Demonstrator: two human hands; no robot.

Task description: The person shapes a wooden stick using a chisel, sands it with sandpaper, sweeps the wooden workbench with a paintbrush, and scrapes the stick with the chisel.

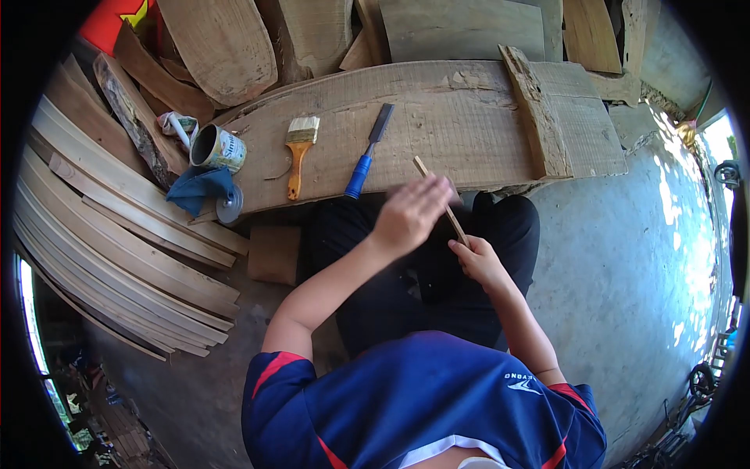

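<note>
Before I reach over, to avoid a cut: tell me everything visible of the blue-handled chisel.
The chisel has a blue handle, perhaps plastic, and a bare, dark, metal-looking blade; its sharpness cannot be told. It lies on the wooden slab, right of the paintbrush, blade toward the far side, handle by the near edge. Neither left hand nor right hand touches it.

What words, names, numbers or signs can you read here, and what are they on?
"Simi", on the tin can; the rest curves out of sight and the smaller print is too tiny.
"YONO", end of a word on the blue shirt; its start is unclear.
Any marks on the paintbrush handle or chisel handle: too small to read.
No numbers I can read.
</note>
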